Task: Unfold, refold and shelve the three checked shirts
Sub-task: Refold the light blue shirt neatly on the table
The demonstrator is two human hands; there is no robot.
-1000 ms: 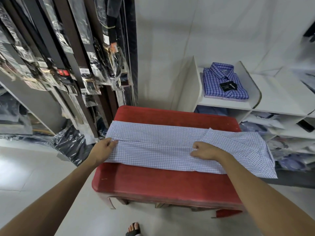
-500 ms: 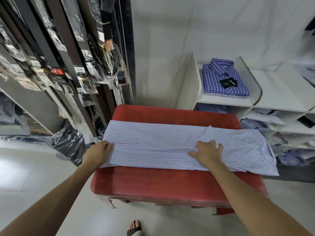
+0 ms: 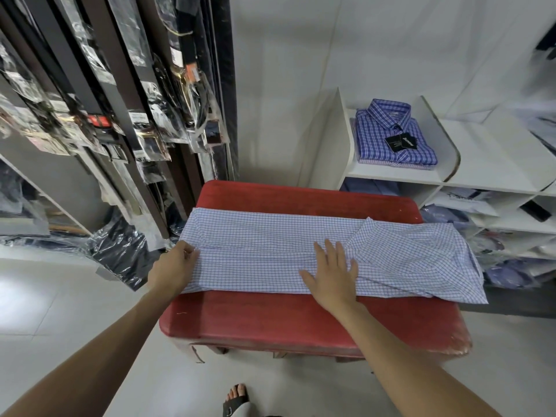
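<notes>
A light blue checked shirt [image 3: 270, 245] lies folded into a long strip across the red bench [image 3: 301, 320], its collar end hanging off the right side. My left hand [image 3: 174, 266] pinches the strip's left edge. Flat on the cloth near the middle, my right hand [image 3: 334, 272] presses with fingers spread. A darker blue checked shirt [image 3: 391, 133] with a black tag sits folded on top of a paler folded shirt on the white shelf [image 3: 391, 173] at the back right.
Belts in clear plastic sleeves [image 3: 120, 115] hang on a dark rack at the left. Lower white shelves [image 3: 496, 224] at the right hold bagged shirts. A dark plastic-wrapped bundle [image 3: 120, 254] lies on the floor left of the bench. My sandalled foot [image 3: 237, 398] shows below.
My right hand has opened from a loose fist to a flat palm and slid along the cloth. My left hand stays at the left edge.
</notes>
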